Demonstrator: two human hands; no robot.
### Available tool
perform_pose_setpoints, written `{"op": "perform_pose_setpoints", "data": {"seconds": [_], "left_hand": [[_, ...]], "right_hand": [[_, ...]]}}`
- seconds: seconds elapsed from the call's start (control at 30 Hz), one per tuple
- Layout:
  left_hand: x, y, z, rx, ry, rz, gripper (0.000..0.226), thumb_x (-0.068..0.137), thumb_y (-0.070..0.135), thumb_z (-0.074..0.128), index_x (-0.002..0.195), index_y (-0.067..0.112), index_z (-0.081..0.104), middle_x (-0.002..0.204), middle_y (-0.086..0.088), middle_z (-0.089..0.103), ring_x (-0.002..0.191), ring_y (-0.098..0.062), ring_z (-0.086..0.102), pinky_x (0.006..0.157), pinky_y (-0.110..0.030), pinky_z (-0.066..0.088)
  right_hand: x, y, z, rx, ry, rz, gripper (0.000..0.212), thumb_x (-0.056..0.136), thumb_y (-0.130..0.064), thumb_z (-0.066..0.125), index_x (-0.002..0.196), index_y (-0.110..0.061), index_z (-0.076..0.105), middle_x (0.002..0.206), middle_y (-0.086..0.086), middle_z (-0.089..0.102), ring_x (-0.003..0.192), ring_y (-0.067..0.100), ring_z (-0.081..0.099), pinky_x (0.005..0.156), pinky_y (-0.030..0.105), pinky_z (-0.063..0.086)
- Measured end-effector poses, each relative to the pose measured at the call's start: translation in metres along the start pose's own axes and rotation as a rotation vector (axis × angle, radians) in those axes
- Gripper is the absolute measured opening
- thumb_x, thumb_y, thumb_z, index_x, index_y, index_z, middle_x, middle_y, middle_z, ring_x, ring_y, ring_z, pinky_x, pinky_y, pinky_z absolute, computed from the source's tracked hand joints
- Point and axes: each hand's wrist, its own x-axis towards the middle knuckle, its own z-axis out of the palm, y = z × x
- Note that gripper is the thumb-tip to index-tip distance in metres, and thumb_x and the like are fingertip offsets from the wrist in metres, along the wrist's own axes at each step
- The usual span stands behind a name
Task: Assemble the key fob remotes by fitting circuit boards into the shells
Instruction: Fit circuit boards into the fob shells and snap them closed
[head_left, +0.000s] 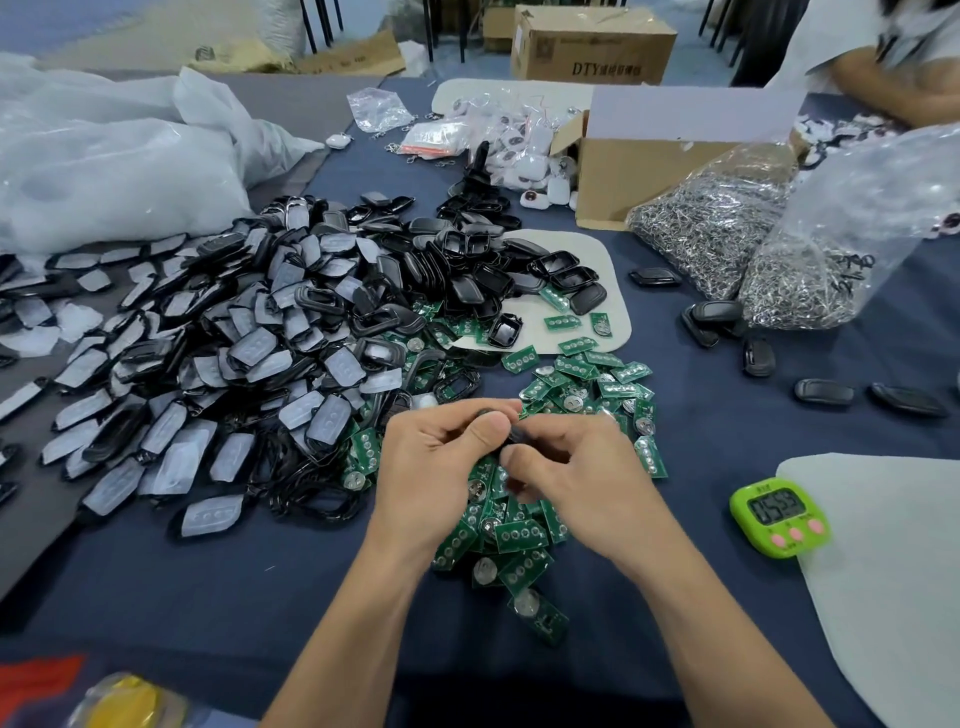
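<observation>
Both hands meet mid-frame, just above the PCB pile (519, 535) on the blue tablecloth (208, 597). The left hand (441, 467) has fingers curled inward w/ the thumb pressed onto a small black shell (513, 434). The right hand (571, 480) is curled the same way and pinches the shell from the other side. The shell sits btwn the two thumbs and forefingers, mostly hidden; only a dark sliver shows, so can't tell if a board is seated inside. Left of the hands is a big heap of black frames w/ translucent button pads (234, 364). Behind it lies a heap of empty black shell halves (467, 265), partly on a pale mat (615, 312). Closed fobs (823, 391) lie apart on the right. A green timer (777, 517) sits near the right wrist. Bags of metal rings (711, 234) lean by a cardboard box (649, 176) farther back.
</observation>
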Motion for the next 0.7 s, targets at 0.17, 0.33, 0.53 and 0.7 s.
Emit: {"op": "perform_pose_setpoints", "data": {"seconds": [0.17,0.33,0.53,0.7], "left_hand": [[0.002,0.002,0.000,0.042,-0.064,-0.006,0.019,0.089,0.020,0.070,0.087,0.030,0.086,0.084,-0.005,0.081,0.078,-0.017,0.076,0.070,-0.027,0.061],[0.002,0.003,0.013,-0.128,-0.057,-0.203,0.032,0.092,0.041,0.065,0.085,0.015,0.081,0.076,-0.012,0.070,0.067,-0.018,0.060,0.058,-0.026,0.048],[-0.007,0.001,0.037,-0.229,0.138,-0.291,0.050,0.082,0.052,0.067,0.085,0.003,0.074,0.077,-0.005,0.069,0.066,-0.014,0.063,0.050,-0.023,0.049],[-0.003,0.004,0.042,-0.201,0.219,-0.275,0.045,0.097,0.049,0.060,0.076,0.016,0.082,0.084,-0.006,0.081,0.070,-0.015,0.074,0.053,-0.024,0.054]], "right_hand": [[0.002,-0.003,-0.012,0.148,-0.132,0.035,0.017,0.098,-0.008,0.068,0.088,-0.012,0.081,0.082,0.019,0.074,0.063,0.025,0.074,0.065,0.038,0.062],[-0.003,-0.006,0.016,0.751,0.059,0.139,0.017,0.088,-0.016,0.068,0.083,-0.009,0.082,0.078,0.017,0.076,0.054,0.022,0.067,0.050,0.025,0.052],[-0.006,-0.003,0.036,0.851,0.186,0.140,0.030,0.100,-0.008,0.060,0.080,-0.009,0.082,0.079,0.012,0.075,0.067,0.019,0.070,0.059,0.029,0.059],[-0.008,-0.008,0.042,0.825,0.214,0.110,0.034,0.100,-0.003,0.060,0.082,-0.014,0.085,0.089,0.012,0.080,0.078,0.017,0.074,0.067,0.025,0.061]]}}
